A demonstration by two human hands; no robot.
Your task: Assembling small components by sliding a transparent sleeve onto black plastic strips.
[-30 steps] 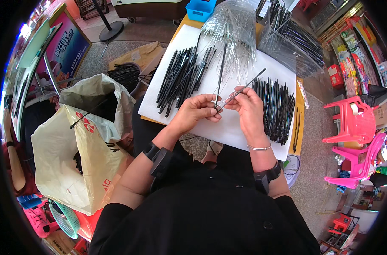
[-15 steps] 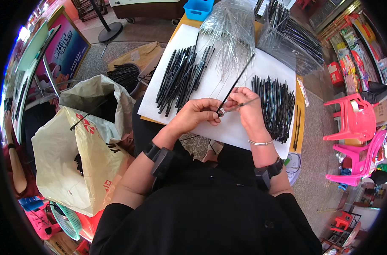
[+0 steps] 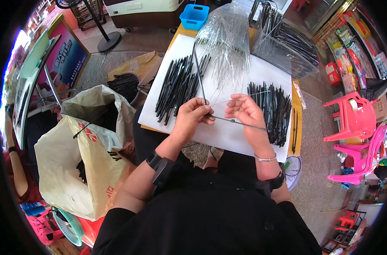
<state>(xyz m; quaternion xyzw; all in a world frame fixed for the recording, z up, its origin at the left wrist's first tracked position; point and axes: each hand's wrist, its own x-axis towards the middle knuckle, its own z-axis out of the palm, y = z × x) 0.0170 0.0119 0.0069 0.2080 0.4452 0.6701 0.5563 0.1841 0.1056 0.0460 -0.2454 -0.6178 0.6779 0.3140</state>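
Pinching one upright black stick [image 3: 199,78], the left hand [image 3: 192,115] is closed; the right hand [image 3: 244,111] seemingly grips a clear sleeve [image 3: 238,122] above the worktop [image 3: 227,137].

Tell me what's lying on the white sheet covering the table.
On the white sheet: a pile of black sticks at left, another pile at right, and clear sleeves at the far edge. The hands hide the middle.
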